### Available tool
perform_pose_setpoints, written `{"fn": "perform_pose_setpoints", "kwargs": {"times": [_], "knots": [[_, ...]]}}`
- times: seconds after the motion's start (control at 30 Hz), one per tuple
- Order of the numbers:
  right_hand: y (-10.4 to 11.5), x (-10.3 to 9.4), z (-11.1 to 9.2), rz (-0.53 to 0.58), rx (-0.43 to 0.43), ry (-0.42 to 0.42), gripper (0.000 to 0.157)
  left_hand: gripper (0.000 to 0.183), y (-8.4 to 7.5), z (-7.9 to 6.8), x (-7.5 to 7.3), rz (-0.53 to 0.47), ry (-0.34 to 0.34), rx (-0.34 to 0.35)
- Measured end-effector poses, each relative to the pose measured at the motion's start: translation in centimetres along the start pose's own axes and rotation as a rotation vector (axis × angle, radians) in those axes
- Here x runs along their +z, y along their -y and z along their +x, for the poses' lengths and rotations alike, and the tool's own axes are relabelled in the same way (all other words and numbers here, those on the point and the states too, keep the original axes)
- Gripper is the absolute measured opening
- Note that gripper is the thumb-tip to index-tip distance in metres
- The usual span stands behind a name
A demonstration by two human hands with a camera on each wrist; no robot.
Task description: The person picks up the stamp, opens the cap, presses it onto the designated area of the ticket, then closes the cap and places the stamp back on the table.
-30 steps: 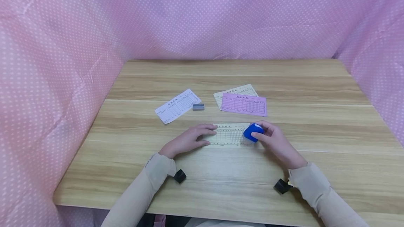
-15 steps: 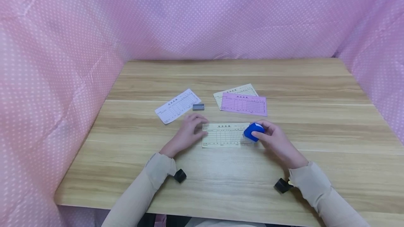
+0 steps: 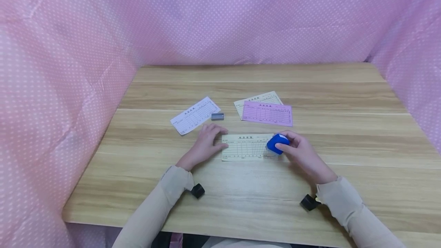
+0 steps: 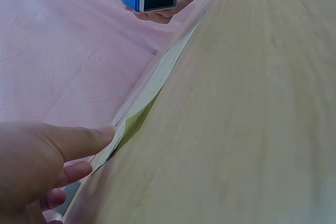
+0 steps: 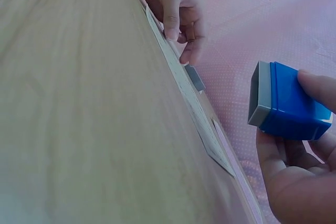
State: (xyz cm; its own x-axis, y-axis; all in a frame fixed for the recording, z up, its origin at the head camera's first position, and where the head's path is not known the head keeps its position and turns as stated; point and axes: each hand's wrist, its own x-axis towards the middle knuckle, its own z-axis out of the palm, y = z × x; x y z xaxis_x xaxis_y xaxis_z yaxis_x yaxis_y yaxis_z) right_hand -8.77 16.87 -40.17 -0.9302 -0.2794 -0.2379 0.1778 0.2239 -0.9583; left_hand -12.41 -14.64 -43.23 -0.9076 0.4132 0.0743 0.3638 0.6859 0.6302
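Observation:
My right hand (image 3: 303,156) pinches a blue self-inking stamp (image 3: 278,143) between thumb and fingers. Raised over the table, the stamp overlaps the right end of a cream receipt slip (image 3: 242,149) in the head view. Its dark stamping face, framed in grey, shows in the left wrist view, and the blue body (image 5: 296,100) is large in the right wrist view. At the slip's left edge is my left hand (image 3: 203,144), fingers loosely bent and thumb spread, holding nothing. The left thumb tip lies right at the slip, whose near edge curls up a little in the left wrist view.
Beyond the hands, a white slip (image 3: 194,116) lies slanted at the left, a small grey block (image 3: 217,116) by its corner. A purple slip (image 3: 267,114) partly covers another cream slip (image 3: 255,100). Pink dotted cloth (image 3: 241,18) surrounds the wooden table (image 3: 241,194).
My left hand has drawn back from on top of the cream slip to its left edge, uncovering that end. The right hand and stamp have stayed nearly in place.

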Motion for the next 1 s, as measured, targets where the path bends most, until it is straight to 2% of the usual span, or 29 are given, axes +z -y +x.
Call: {"fn": "perform_pose_setpoints", "kwargs": {"times": [0.47,0.8,1.0], "knots": [[-0.02,-0.01,-0.02,-0.007,0.001,-0.004,0.04,0.039,-0.03,0.07,0.15,0.009,0.022,-0.031],[0.05,-0.04,0.04,0.016,0.007,-0.004,0.04,0.024,-0.13,-0.01,0.05,-0.006,0.03,-0.047],[0.01,-0.06,0.02,0.02,0.006,0.002,0.043,0.028,-0.14,-0.05,0.05,0.013,0.027,-0.04]]}}
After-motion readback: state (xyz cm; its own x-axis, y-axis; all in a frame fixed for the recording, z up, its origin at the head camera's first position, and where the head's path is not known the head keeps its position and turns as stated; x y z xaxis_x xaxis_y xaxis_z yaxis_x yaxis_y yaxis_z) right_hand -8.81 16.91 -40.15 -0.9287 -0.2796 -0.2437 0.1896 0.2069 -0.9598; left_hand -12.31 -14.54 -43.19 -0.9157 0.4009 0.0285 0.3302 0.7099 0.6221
